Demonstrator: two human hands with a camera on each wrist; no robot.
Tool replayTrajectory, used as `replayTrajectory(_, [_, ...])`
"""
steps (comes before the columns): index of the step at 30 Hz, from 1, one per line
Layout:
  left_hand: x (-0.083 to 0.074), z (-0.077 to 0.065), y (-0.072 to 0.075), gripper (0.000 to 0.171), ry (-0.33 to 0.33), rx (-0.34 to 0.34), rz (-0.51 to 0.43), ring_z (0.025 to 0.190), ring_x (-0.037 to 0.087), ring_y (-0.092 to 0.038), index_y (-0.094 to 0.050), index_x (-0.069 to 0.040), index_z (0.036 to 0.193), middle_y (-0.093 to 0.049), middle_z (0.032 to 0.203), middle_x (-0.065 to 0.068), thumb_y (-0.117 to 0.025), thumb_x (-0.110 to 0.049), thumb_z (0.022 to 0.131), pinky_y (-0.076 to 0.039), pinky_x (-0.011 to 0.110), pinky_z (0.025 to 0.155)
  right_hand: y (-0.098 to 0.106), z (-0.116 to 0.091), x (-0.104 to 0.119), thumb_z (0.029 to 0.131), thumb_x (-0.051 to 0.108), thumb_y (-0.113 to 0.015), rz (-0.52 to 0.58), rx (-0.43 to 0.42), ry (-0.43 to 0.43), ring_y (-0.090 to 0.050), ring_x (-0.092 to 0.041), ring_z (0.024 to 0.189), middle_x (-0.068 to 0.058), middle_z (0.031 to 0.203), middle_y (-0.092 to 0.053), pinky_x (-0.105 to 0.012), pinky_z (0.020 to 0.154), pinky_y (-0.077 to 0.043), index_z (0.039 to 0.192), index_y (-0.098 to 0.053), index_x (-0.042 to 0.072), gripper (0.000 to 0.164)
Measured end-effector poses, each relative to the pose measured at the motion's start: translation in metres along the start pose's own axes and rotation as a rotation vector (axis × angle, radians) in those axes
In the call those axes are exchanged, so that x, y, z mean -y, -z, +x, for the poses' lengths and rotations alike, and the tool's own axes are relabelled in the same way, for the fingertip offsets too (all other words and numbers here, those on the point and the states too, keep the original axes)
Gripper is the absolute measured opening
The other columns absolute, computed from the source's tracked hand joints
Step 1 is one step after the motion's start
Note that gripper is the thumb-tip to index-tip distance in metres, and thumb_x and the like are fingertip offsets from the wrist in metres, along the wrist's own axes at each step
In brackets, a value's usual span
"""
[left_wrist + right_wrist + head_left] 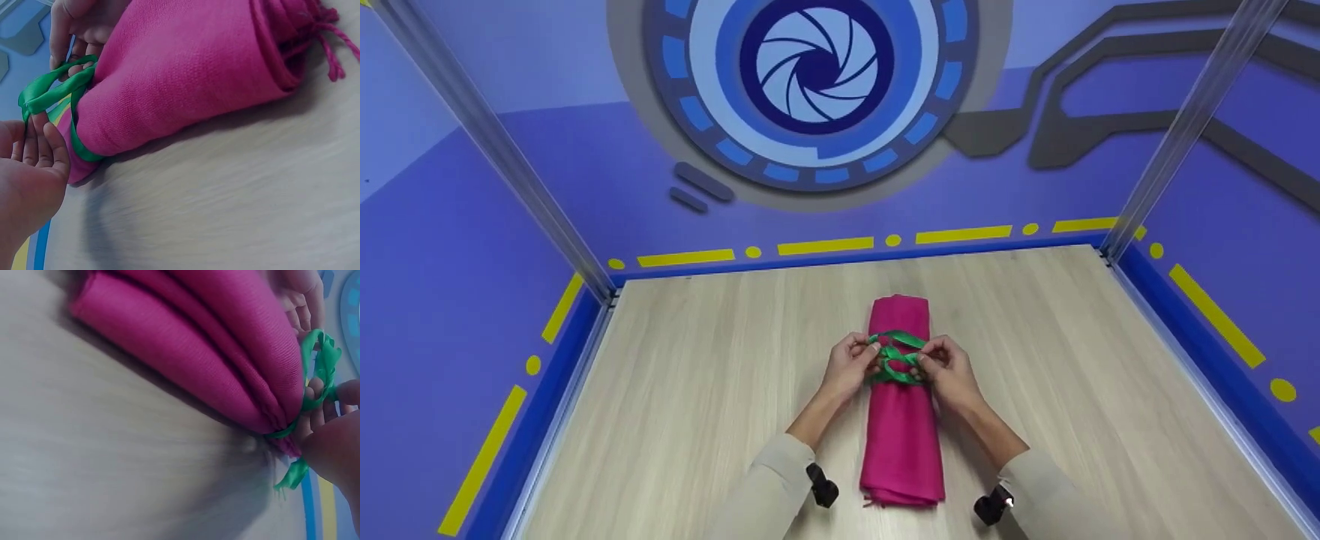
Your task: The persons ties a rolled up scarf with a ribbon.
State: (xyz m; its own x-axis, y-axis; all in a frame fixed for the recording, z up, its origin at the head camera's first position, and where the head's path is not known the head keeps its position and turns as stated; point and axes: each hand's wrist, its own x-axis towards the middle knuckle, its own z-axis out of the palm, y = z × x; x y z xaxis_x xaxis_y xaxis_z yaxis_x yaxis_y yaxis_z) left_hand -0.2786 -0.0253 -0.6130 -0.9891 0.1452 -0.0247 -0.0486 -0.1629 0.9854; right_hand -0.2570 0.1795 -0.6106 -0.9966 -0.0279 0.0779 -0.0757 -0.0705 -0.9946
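A rolled magenta cloth [901,442] lies lengthwise on the table, its near end showing folded layers. Around its upper middle runs a green ribbon [901,339], with loops standing up from the cloth. My left hand [851,365] pinches the ribbon on the left side between thumb and fingers. On the right side, my right hand [950,371] pinches another part of it. In the left wrist view, a green loop [53,95] stretches between both hands above the roll. A frayed ribbon end [292,473] hangs beside the cloth in the right wrist view.
The wooden table [697,390] meets a blue patterned back wall [585,172] with yellow dashes. Metal posts [1192,120] stand at the back corners. Fringe strands [334,62] stick out at one end of the cloth. Each sleeve carries a small black camera [823,486].
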Motion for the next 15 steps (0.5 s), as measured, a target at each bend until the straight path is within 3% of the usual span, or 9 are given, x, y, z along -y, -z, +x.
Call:
replayTrajectory(2, [-0.001,-0.001,0.000,0.016,-0.022,0.000,0.014,0.082,0.013,-0.065,-0.058,0.008,0.116,-0.071,0.094,0.007,-0.061,-0.005,0.107,-0.059,0.029,0.076,0.000,0.000,0.001,0.103,-0.011,-0.057,-0.006,0.003,0.006,-0.068,-0.025,0.082,-0.019,0.098,-0.061,-0.031,0.074,-0.059,0.115,-0.057,-0.011,0.012])
replayTrajectory(6, [-0.002,-0.001,-0.002,0.015,-0.033,-0.001,0.024,0.084,0.014,-0.066,-0.059,0.007,0.115,-0.071,0.096,0.007,-0.061,-0.006,0.107,-0.059,0.029,0.078,0.003,-0.001,0.002,0.103,-0.007,-0.060,-0.196,0.009,0.057,-0.063,-0.021,0.088,-0.018,0.103,-0.065,-0.025,0.078,-0.053,0.122,-0.066,-0.008,0.021])
replayTrajectory(11, [-0.003,-0.001,-0.003,0.012,-0.035,-0.005,0.006,0.083,0.013,-0.066,-0.059,0.004,0.113,-0.070,0.094,0.006,-0.062,-0.007,0.107,-0.058,0.027,0.075,0.005,-0.001,0.007,0.102,-0.001,-0.067,-0.451,0.036,0.122,-0.063,-0.018,0.093,-0.007,0.102,-0.067,-0.026,0.082,-0.054,0.113,-0.077,0.003,0.016])
replayTrajectory(15, [-0.004,-0.002,-0.003,0.009,-0.033,-0.005,0.000,0.082,0.013,-0.067,-0.059,0.002,0.111,-0.069,0.093,0.005,-0.062,-0.006,0.107,-0.057,0.026,0.074,0.009,0.000,0.012,0.101,0.001,-0.070,-0.559,0.049,0.147,-0.063,-0.017,0.090,-0.003,0.095,-0.065,-0.027,0.080,-0.055,0.102,-0.079,0.006,0.010])
